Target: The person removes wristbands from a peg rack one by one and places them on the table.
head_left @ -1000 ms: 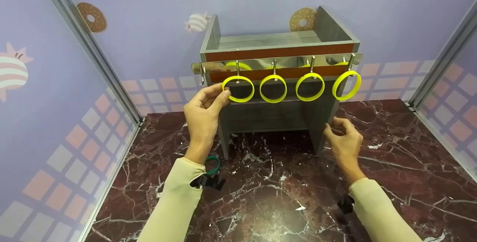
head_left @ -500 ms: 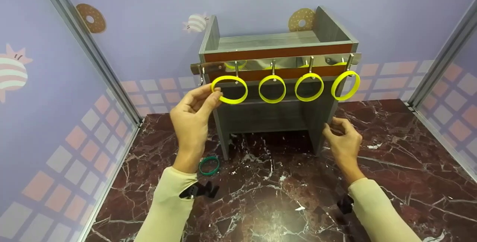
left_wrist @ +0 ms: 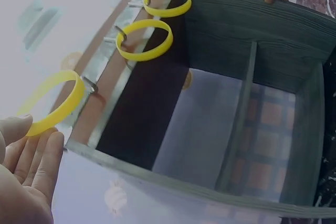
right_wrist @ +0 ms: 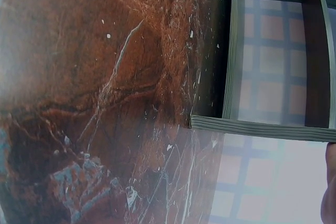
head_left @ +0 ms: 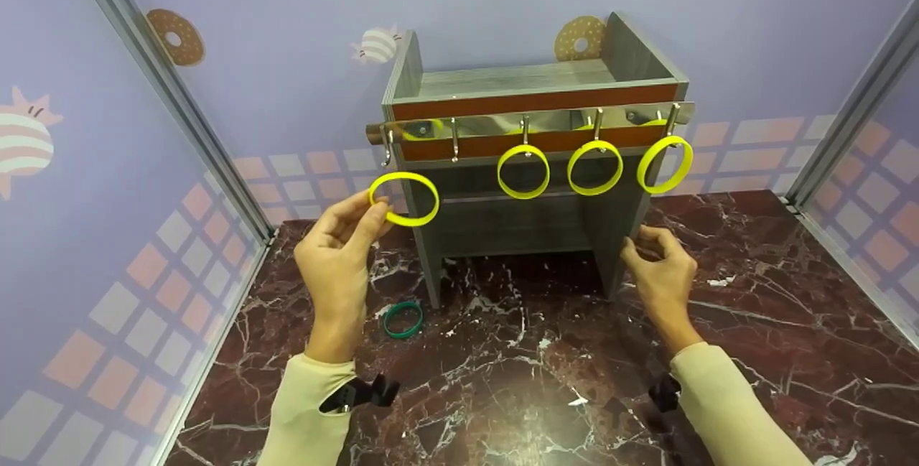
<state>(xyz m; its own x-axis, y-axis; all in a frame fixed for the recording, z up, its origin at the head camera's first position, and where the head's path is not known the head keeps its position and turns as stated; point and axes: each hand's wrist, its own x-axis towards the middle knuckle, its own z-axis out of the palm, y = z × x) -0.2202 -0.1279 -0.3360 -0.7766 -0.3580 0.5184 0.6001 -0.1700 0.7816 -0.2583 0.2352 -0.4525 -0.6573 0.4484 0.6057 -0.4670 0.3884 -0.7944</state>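
Observation:
My left hand [head_left: 334, 261] pinches a yellow wristband [head_left: 411, 222] between thumb and fingertips, below and left of the metal hook rail [head_left: 488, 123]. In the left wrist view the held wristband [left_wrist: 68, 107] overlaps a hook [left_wrist: 90, 84]. Three other yellow wristbands, the nearest of them a wristband [head_left: 523, 195] near the middle, hang from hooks along the rail. The two leftmost hooks bear nothing. My right hand [head_left: 660, 258] grips the front edge of the right side panel of the grey wooden shelf [head_left: 517, 82]; only some fingers show in the right wrist view.
A green wristband [head_left: 403, 336] lies on the dark red marbled table [head_left: 502, 394], in front of the shelf's left leg. Purple patterned walls [head_left: 287, 57] stand behind and at both sides. The rail's ends stick out past the shelf's sides.
My left hand has drawn the yellow wristband off the second hook from the left and moved it left and down. My right hand stays at the shelf's side panel.

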